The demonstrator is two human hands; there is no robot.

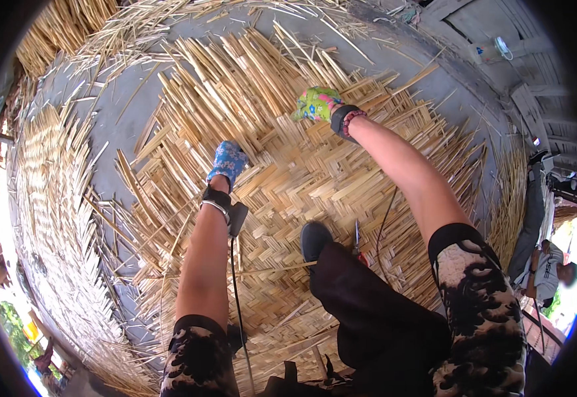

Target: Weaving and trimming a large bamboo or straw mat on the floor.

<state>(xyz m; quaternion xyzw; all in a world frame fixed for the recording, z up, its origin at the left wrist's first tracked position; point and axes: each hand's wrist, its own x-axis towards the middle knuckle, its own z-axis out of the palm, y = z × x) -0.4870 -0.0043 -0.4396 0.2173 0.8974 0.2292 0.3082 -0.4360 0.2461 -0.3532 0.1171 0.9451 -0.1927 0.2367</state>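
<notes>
A large mat [282,218] of flat split-reed strips in a zigzag weave spreads over the floor beneath me. My left hand [230,161], in a blue flowered glove, is at the inner edge of the loose strips with its fingers curled in; what they hold, if anything, is hidden. Farther off and to the right, my right hand [317,104] wears a green flowered glove. Its fingers are bent down and closed on a pale reed strip [287,129] at the weave's edge. Unwoven reed strips [219,83] fan outward beyond both hands.
My dark shoe [315,240] stands on the mat beside a bladed tool with red handles [357,237]. Another woven mat [53,218] lies at the left. A reed bundle [63,30] is at the far left. A person [549,271] is at the right edge. Cables hang by my arms.
</notes>
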